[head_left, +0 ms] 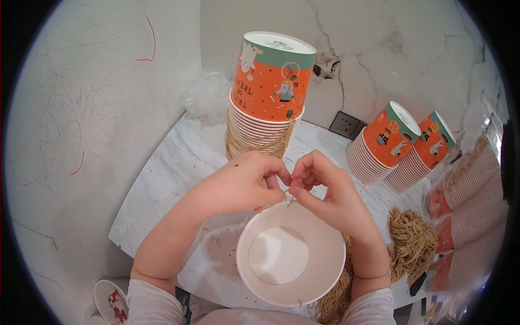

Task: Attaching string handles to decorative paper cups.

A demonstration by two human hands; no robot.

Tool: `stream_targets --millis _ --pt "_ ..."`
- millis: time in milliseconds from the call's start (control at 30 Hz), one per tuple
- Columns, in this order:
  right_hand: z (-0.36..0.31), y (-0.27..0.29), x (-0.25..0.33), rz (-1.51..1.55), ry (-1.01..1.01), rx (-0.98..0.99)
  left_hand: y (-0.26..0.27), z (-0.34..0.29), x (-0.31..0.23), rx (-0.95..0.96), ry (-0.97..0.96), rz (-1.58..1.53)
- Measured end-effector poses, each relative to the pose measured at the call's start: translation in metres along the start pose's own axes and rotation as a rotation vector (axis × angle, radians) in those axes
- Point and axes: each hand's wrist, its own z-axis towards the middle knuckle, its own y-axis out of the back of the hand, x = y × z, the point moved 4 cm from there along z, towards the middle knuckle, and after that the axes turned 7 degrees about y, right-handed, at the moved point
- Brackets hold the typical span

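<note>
A white-lined paper bucket (327, 254) stands in front of me, its open mouth facing up. At its far rim my left hand (254, 179) and my right hand (327, 189) meet, fingertips almost touching. Both hands pinch a thin tan twine (292, 198) that passes at the rim; the fingers partly cover it, so I cannot tell whether it is knotted. A short twine end (300, 303) shows at the bucket's near rim. Just beyond my hands rises a tall upside-down stack of orange and green printed buckets (271, 81), with twine loops (260, 142) draped around its lower part.
Twine bundles (413, 238) lie right of the bucket on the marbled table (157, 184). Two shorter bucket stacks (384, 135) stand back right, near a black wall socket (343, 124). Plastic-wrapped stacks (466, 216) crowd the right edge. A white container (103, 298) sits low left. Orange specks dot the table.
</note>
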Motion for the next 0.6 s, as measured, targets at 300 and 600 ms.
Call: stream_targets --millis 300,600 --pt "0.000 -0.001 0.007 0.005 0.028 -0.061 -0.002 0.004 0.003 0.020 -0.010 -0.138" --pt "-0.002 -0.003 0.013 -0.098 0.102 -0.030 0.001 0.008 0.004 0.014 -0.011 -0.195"
